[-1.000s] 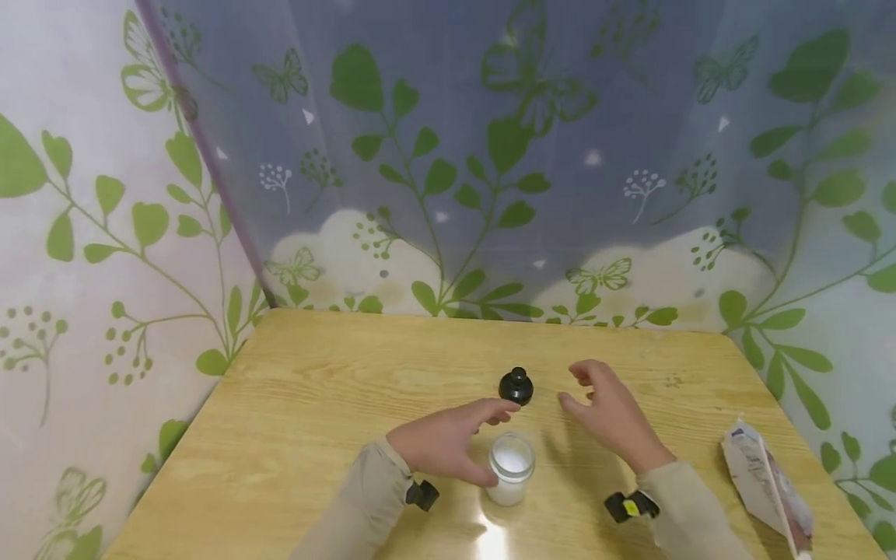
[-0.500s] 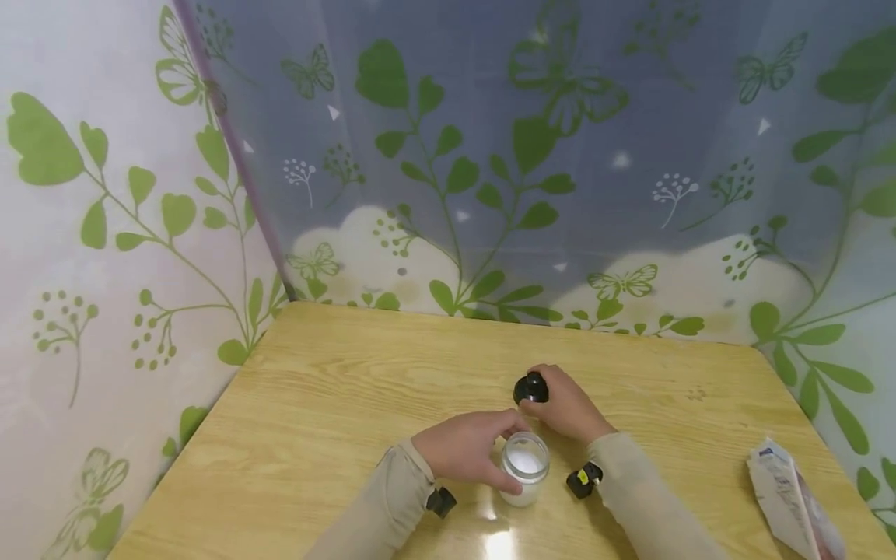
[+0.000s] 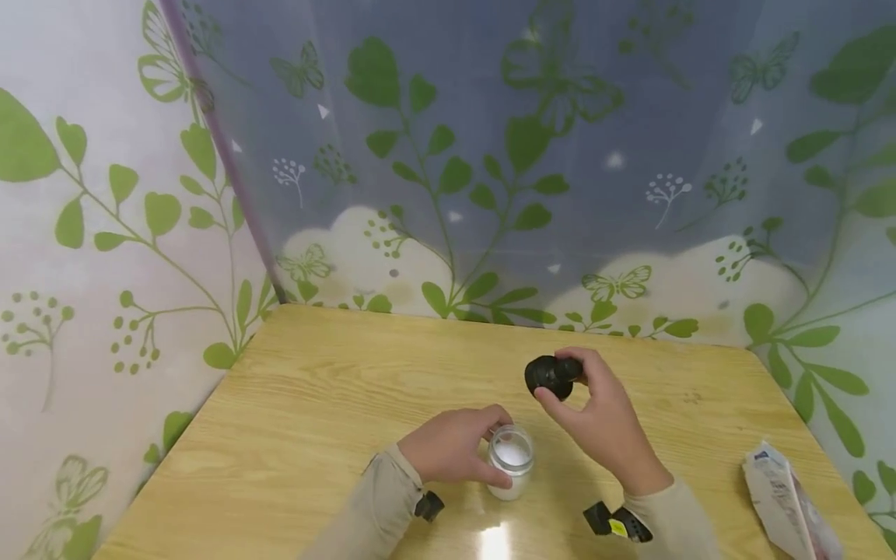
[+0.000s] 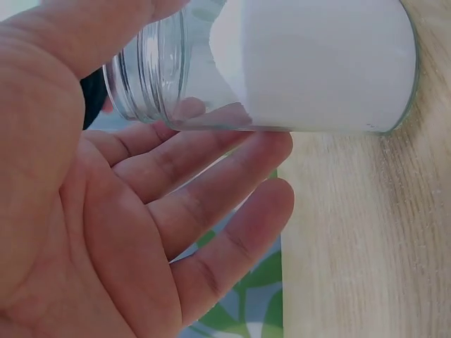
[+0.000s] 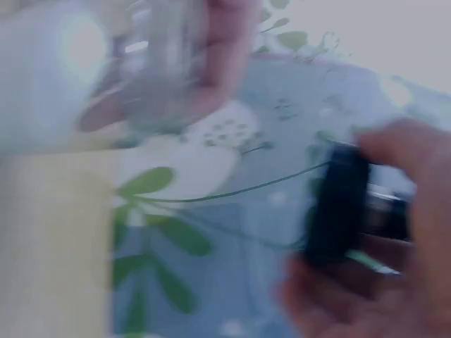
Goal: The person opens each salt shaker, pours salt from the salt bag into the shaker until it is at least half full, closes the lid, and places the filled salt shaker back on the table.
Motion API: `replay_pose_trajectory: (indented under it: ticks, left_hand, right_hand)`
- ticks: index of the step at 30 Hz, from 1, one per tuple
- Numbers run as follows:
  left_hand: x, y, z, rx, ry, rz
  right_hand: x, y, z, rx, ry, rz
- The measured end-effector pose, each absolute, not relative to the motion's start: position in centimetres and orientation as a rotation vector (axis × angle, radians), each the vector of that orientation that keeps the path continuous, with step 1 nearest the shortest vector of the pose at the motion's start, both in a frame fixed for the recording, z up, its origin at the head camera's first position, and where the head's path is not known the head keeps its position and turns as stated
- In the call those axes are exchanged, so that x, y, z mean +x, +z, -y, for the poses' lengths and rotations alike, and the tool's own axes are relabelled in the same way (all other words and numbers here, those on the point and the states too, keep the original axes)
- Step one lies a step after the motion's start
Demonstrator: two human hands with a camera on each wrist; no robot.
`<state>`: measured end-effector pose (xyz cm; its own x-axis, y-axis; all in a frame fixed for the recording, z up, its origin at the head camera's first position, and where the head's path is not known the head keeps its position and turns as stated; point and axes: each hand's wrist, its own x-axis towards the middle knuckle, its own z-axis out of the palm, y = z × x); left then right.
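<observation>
An uncapped glass jar [image 3: 511, 459], part filled with white powder, stands upright on the table. My left hand [image 3: 448, 447] holds it from the left, thumb at the near side and fingers round the far side. Up close in the left wrist view, the threaded neck and the powder [image 4: 317, 63] show through the clear glass. Beyond the jar and to its right, my right hand [image 3: 609, 424] pinches a round black lid [image 3: 546, 377] with a knob, tilted and raised over the table. The right wrist view is blurred, with the dark lid [image 5: 337, 204] between thumb and fingers.
A wooden table [image 3: 336, 373] spreads under both hands. On its right side lies a crumpled plastic packet [image 3: 787, 498]. Curtains with a leaf and butterfly print [image 3: 448, 257] hang along the back and sides.
My right hand reached the black lid on the table, took hold of it and lifted it, tilting it. My left hand has closed in on the jar.
</observation>
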<state>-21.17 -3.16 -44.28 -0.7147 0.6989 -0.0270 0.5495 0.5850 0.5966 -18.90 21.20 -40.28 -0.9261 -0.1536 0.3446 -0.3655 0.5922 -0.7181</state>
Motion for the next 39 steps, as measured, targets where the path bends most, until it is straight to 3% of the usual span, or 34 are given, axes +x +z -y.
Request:
replay_pose_trajectory:
  ticks: [6,14,39]
  left_hand:
    - [-21.1,-43.7,3.5,1.042,0.803,-2.575]
    - [-21.1,-43.2,3.3,0.994,0.774,-2.593]
    - [-20.7,-43.9,2.9,0.974,0.853,-2.591]
  right_hand:
    - [-16.4,-38.1,-20.1,0.635,0.960,2.865]
    - [-16.4,-38.6,-19.6,0.921,0.790,2.947]
    - [-15.9,-40.4,-17.3,0.999,0.633,2.832]
